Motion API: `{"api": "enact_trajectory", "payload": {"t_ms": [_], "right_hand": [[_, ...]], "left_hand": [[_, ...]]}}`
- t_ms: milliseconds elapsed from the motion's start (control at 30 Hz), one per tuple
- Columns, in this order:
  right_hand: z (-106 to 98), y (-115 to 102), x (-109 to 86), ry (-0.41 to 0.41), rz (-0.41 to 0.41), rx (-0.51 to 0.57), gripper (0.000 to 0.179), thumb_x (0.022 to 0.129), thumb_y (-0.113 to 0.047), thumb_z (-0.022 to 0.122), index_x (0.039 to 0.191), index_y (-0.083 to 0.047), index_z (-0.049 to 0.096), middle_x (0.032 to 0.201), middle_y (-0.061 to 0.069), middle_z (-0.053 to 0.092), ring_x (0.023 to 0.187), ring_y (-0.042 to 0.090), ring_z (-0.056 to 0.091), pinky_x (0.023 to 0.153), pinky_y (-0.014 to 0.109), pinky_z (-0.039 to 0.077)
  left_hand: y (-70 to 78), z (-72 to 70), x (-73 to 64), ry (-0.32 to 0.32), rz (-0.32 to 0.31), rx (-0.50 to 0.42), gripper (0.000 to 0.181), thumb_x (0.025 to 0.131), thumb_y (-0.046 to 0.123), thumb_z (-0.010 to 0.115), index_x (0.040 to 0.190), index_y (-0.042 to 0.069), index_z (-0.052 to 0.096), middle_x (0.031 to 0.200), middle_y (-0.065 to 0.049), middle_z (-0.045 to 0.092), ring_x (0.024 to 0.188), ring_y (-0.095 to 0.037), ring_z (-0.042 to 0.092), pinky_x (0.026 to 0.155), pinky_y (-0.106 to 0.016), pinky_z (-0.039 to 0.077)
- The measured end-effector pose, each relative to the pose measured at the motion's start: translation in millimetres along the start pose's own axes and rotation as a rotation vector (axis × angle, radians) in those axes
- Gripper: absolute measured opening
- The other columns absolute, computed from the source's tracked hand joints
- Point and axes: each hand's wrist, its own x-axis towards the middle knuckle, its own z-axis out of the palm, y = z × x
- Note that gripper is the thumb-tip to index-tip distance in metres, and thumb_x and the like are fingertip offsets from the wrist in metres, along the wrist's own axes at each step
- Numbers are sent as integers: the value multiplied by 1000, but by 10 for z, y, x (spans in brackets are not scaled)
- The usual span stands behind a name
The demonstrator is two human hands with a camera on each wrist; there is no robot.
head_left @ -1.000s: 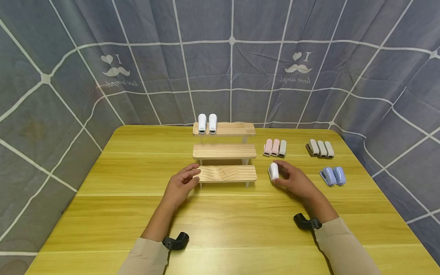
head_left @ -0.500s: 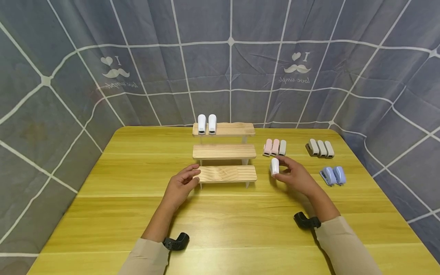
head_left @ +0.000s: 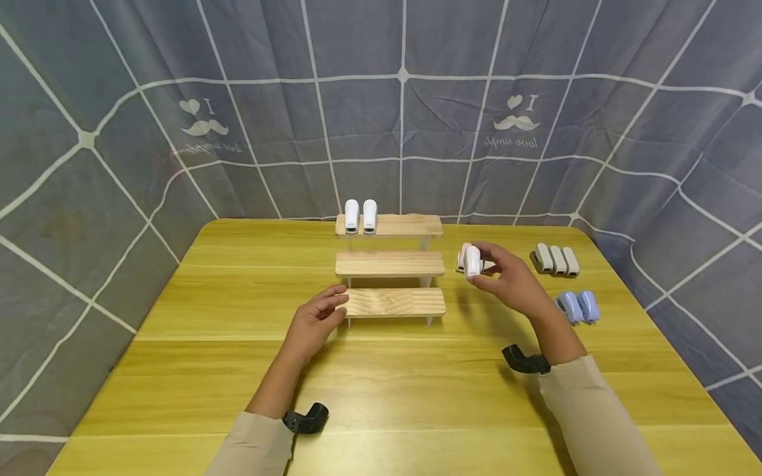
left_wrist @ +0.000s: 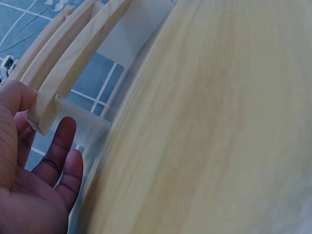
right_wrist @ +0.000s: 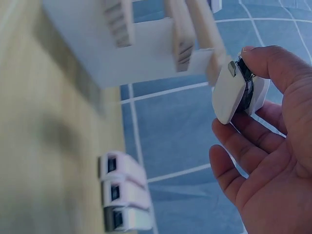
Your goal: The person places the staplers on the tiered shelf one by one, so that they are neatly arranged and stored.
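My right hand point(head_left: 508, 277) pinches a white mini stapler point(head_left: 472, 262) between thumb and fingers, raised off the table. In the right wrist view, the stapler point(right_wrist: 231, 92) shows its dark inner part and a bit of metal. My left hand point(head_left: 315, 324) holds the left end of the lowest board of a three-tier wooden display stand point(head_left: 393, 302); in the left wrist view, thumb and fingers lie about the board's end point(left_wrist: 46, 112). Two white staplers point(head_left: 360, 217) stand side by side on the top tier's left part.
Behind my right hand are two pink staplers point(right_wrist: 126, 178) and a pale one point(right_wrist: 131, 218), partly hidden in the head view. Several grey-beige staplers point(head_left: 556, 259) and two blue ones point(head_left: 579, 307) lie farther right. A grey curtain point(head_left: 369, 119) hangs behind the table.
My right hand has lifted the white stapler from the table and carried it up and away from me, in front of the pink staplers. My left hand has stayed at the stand.
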Motion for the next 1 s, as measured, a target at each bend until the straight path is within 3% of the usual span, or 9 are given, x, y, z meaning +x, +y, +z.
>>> {"api": "enact_trajectory", "payload": {"t_ms": [133,500,733,1000], "right_hand": [[-32,-96,97,19,-13,-16,66,93,-17,72,149,-3,41,132,17,56,106,30,55,87,44,45],[6,-349,352,10,-68,31,67,92,-17,73,150,-5,41,136,15,55,115,32,54,92,49,43],[99,-468,537,10,-112,32,64,91,-13,74,148,-4,44,136,16,55,126,35,49,102,54,37],[221,-624,765,-15,-107,98,65,91,-13,74,148,-4,44,138,15,55,126,33,50,102,51,40]], "left_hand": [[-8,6,-4,-2,6,-6,29,97,2,62,123,-9,65,144,-15,52,135,-28,46,93,-15,42],[-7,0,-9,-3,9,-13,30,97,1,61,123,-11,64,144,-16,51,134,-29,47,90,-14,42],[-336,6,103,9,9,-37,30,97,6,64,125,-5,66,145,-9,52,135,-25,46,93,-17,42],[-390,2,112,26,28,-19,28,95,11,67,122,2,70,140,1,57,130,-20,50,93,-23,46]]}}
